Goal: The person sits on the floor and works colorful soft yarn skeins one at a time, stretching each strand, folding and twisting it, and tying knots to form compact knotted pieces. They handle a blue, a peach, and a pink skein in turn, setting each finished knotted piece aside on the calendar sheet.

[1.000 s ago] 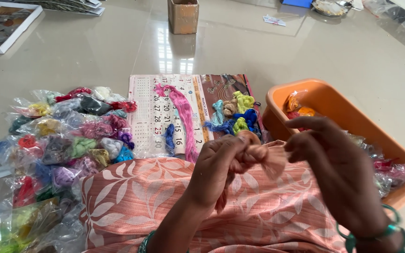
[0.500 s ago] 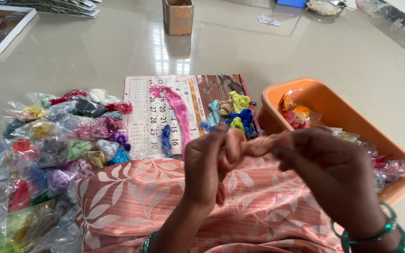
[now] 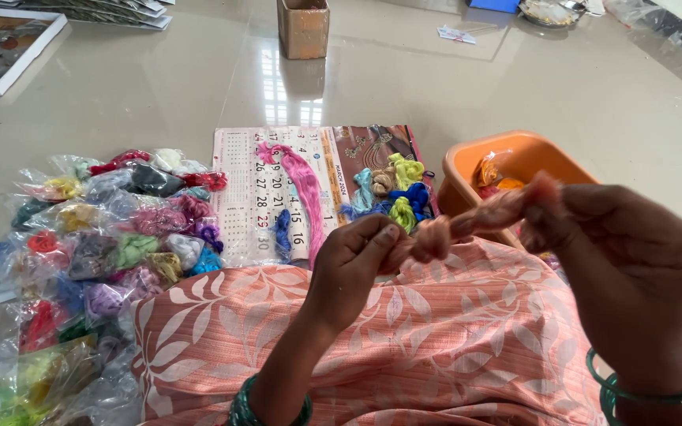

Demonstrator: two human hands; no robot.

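Both hands are raised over the lap, forearms coming up from the bottom edge, each wrist ringed with green bangles. The left hand (image 3: 354, 268) is curled with its back to the camera, its fingers (image 3: 380, 235) clenched around one end of a peach-pink thread skein (image 3: 479, 219). The right hand (image 3: 633, 268) sits higher and closer to the camera, knuckles up, its fingers (image 3: 566, 221) pinching the other end of the skein. Half a second ago the two hands were closer together with the skein bunched between them; now they have drawn apart and the skein is pulled out into a twisted rope. Its long axis runs from the left fingers up and to the right toward the right fingers, tilted slightly upward, held above the patterned peach cloth (image 3: 436, 347) on the lap. Beyond the left fingers lies a calendar sheet (image 3: 242, 189) on the floor with loose coloured skeins (image 3: 392, 193) on it; behind the right fingers stands an orange tub (image 3: 515, 150); well to the left of the left fingers lies a heap of bagged coloured threads (image 3: 112, 237).
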